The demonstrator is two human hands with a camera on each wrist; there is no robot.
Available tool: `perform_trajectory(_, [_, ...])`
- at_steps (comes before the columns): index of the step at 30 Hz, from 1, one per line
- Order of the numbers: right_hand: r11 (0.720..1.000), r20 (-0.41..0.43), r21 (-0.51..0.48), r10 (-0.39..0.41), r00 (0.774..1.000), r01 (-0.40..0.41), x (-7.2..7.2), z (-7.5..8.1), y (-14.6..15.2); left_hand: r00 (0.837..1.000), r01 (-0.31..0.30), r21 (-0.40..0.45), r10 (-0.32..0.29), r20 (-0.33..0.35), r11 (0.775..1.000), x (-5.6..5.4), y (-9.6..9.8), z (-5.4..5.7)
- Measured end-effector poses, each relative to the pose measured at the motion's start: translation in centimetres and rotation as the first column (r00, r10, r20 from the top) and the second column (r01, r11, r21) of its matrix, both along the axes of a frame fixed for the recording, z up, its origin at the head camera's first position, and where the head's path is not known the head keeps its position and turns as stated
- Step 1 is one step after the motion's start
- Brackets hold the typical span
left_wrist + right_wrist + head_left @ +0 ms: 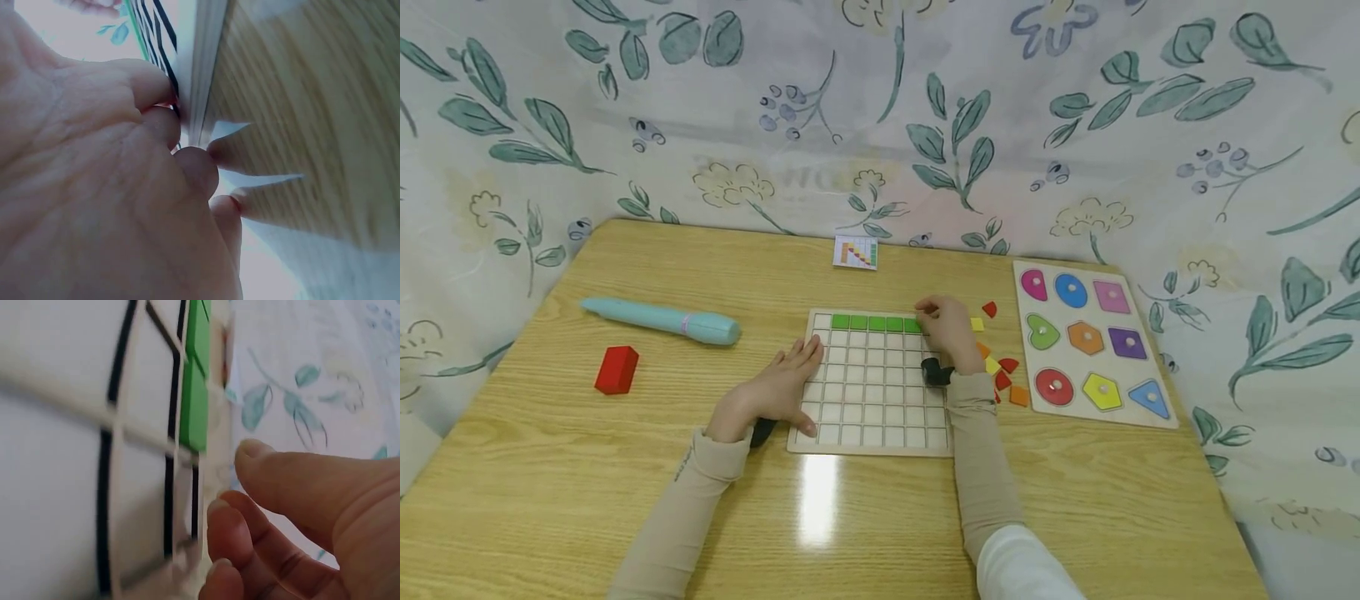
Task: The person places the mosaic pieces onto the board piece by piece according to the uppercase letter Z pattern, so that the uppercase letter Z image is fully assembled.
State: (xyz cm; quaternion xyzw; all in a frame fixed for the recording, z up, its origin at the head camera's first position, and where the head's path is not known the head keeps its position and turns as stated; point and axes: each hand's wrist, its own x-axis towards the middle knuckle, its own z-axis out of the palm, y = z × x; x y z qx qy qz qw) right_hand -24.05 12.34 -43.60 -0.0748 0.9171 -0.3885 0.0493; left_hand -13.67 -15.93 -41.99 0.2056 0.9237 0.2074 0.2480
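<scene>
White sleeve (pixel 1028 564) backs my empty right hand (pixel 952 332), thumb and fingers apart; left hand (pixel 777 385) lies spread. Brushing green tiles (pixel 877 323) beside the right could dislodge them.

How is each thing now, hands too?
Left hand, thumb spread from fingers
Right hand, bent, nothing visibly held
Grid board, flat, partly filled
Green tiles, in a row
Shape puzzle, all spots filled
Loose pieces, scattered
Teal pen-shaped thing, lying down
Red block, loose
Picture card, picture showing
</scene>
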Motion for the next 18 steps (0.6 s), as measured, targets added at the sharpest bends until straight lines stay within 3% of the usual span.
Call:
perform_trajectory(4, [0.988, -0.010, -0.056, -0.147, 0.989, 0.147, 0.0, -0.1, 2.6, 1.000, 0.001, 0.017, -0.001, -0.004, 1.000, -0.1, -0.1, 0.0])
perform_trajectory(8, [0.964, 0.002, -0.013, -0.265, 0.964, 0.265, 0.1, -0.6, 5.1, 1.000, 0.003, 0.033, -0.003, 0.001, 0.999, -0.2, -0.3, -0.1])
perform_trajectory(14, [0.962, 0.055, 0.055, -0.269, 0.961, 0.266, 0.1, -1.2, 6.9, 1.000, 0.004, 0.043, -0.004, -0.007, 0.999, -0.2, -0.3, -0.2])
perform_trajectory(18, [0.968, 0.087, -0.030, -0.245, 0.965, 0.249, 0.2, -1.6, 7.4, 1.000, 0.000, 0.046, 0.000, 0.002, 0.999, -0.2, -0.4, -0.2])
